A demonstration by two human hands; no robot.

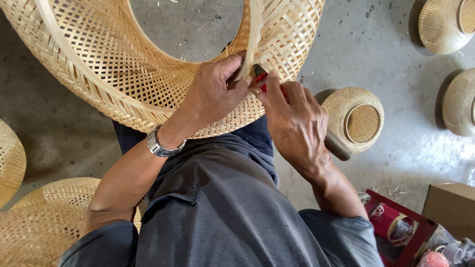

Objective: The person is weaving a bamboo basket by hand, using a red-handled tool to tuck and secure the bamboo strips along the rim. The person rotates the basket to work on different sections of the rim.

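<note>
Now | large woven basket [123, 64] lay on lap, open mouth facing up-left | left hand [215, 91] pinched bamboo strip [252, 39] running upward | right hand [292, 118] gripped red-handled tool [262, 79] | smaller baskets [354, 118] nearby on floor [386, 39]

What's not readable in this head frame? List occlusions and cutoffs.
- Red-handled tool: mostly covered by the right hand and left hand; its kind and tip cannot be told.
- Large woven basket: cut off by the top and left edges; full shape unknown.
- Bamboo strip: upper end runs out of the top edge.
- Red box at lower right: cut by the bottom edge, contents too small to identify.
- Left fingers: tips hidden behind the weave.
</note>
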